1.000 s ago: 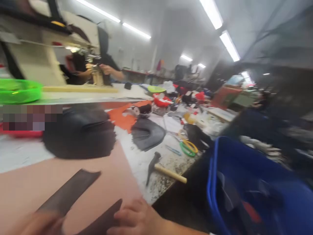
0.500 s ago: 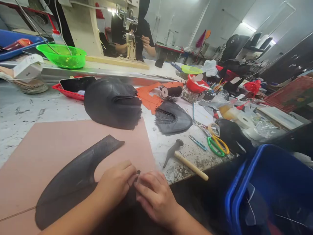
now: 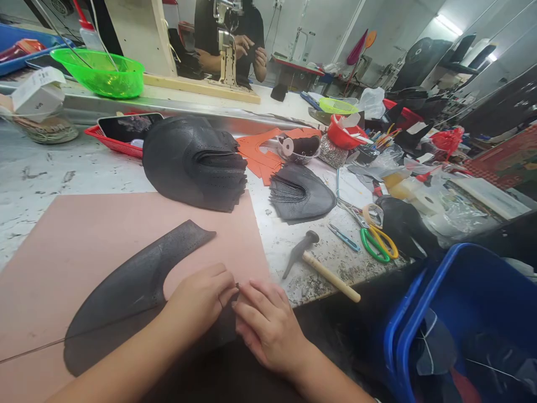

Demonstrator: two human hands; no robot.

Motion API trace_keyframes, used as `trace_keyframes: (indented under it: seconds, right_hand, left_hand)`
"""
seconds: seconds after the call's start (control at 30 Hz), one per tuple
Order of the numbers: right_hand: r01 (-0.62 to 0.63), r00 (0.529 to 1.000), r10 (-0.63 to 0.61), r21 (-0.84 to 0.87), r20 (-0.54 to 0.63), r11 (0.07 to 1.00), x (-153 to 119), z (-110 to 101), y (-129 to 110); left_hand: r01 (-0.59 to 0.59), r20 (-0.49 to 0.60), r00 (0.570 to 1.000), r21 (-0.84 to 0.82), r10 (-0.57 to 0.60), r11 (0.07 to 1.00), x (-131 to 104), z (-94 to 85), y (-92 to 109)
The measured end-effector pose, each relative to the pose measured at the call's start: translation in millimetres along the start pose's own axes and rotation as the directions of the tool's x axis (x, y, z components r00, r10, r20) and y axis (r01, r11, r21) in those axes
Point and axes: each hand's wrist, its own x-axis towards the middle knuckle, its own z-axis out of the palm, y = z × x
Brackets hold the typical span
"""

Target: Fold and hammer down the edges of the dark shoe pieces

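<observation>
A curved black leather piece [image 3: 121,294] lies flat on the pink board [image 3: 96,224] and runs beneath my left forearm toward the board's near edge. My left hand [image 3: 203,296] is closed, its thumb and fingers pinching the near end of that piece. Right beside it, my right hand [image 3: 268,324] has its fingers bent round the same end, fingertips almost touching the left ones. A tiny dark bit of the edge shows between them; the rest is hidden by the fingers. A hammer [image 3: 329,274] with a wooden handle rests to the right of my hands.
Behind the board sit a large stack [image 3: 188,165] and a smaller stack [image 3: 304,193] of black leather pieces. Thread snips [image 3: 344,238] and scissors [image 3: 377,243] lie at right. Blue bins [image 3: 403,336] stand below the table edge. Across the table, a person works at a sewing machine [image 3: 227,56].
The view has tilted slightly, shifting most of the table upward in the picture. My hands stay together on the leather, with small finger movements. The person opposite has raised their hands.
</observation>
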Motion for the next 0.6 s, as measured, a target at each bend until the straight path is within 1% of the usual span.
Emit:
trace_keyframes:
  seconds: [0.1,0.2,0.27,0.33,0.4,0.53,0.6]
  right_hand:
    - [-0.025,0.999,0.025,-0.008,0.035,1.0,1.6,-1.7,-2.0]
    - [-0.049,0.998,0.049,0.017,0.027,0.999,3.6,-2.2,-3.3]
    - [-0.058,0.998,0.057,0.042,0.02,0.997,5.4,-2.1,-3.6]
    - [-0.067,0.998,0.066,0.063,0.023,0.996,7.4,-2.0,-3.3]
    - [-0.079,0.996,0.076,0.073,0.037,0.994,9.2,-1.9,-2.9]
    - [-0.083,0.995,0.079,0.056,0.059,0.995,11.3,-1.4,-4.6]
    - [-0.081,0.994,0.08,0.02,0.074,0.996,13.1,-1.1,-8.0]
  left_hand:
    - [-0.012,-0.002,1.0,-0.053,0.012,0.999,-1.8,-11.3,-2.9]
    - [-0.064,0.04,0.997,-0.143,0.071,0.988,-11.2,-27.1,-12.6]
    - [-0.102,0.067,0.991,-0.179,0.116,0.979,-20.0,-33.4,-20.4]
    - [-0.13,0.066,0.987,-0.172,0.143,0.976,-27.9,-33.8,-26.4]
    - [-0.154,0.041,0.986,-0.141,0.161,0.978,-33.0,-29.7,-29.4]
    - [-0.167,0.007,0.986,-0.082,0.168,0.983,-35.8,-20.0,-30.2]
    - [-0.167,0.016,0.986,-0.054,0.168,0.984,-35.9,-18.6,-29.9]
